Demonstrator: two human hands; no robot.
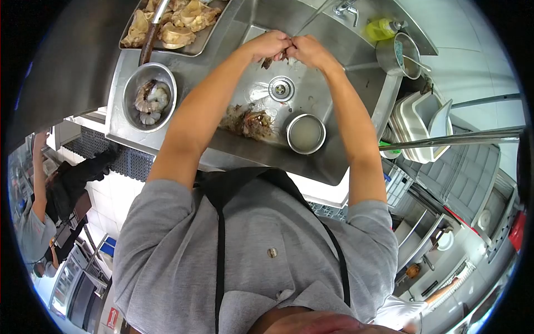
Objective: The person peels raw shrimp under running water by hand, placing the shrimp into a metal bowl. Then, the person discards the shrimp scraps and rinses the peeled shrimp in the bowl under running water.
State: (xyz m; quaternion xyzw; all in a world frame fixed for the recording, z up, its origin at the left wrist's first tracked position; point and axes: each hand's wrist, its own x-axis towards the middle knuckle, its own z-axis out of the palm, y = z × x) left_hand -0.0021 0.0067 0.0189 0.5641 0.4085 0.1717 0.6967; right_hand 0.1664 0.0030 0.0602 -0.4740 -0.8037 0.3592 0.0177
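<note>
Over the far part of the steel sink (370, 92), my left hand (270, 45) and my right hand (308, 51) meet with fingers closed and pinched together. Between them is a shrimp (267, 63), mostly hidden by the fingers; dark and pale bits show below. Closer to me, a pile of shrimp heads and shells (251, 122) lies on the sink floor. Beside it stands a round metal bowl (306, 134) of cloudy liquid. On the left counter, another metal bowl (127, 106) holds several grey shrimp (152, 100).
A tray (203, 48) of large pale-brown pieces sits at the upper left, a long-handled tool (150, 42) across it. The drain (281, 89) is mid-sink. At the right are a faucet (346, 9), yellow bottle (382, 29), metal pot (387, 55) and stacked white containers (414, 125).
</note>
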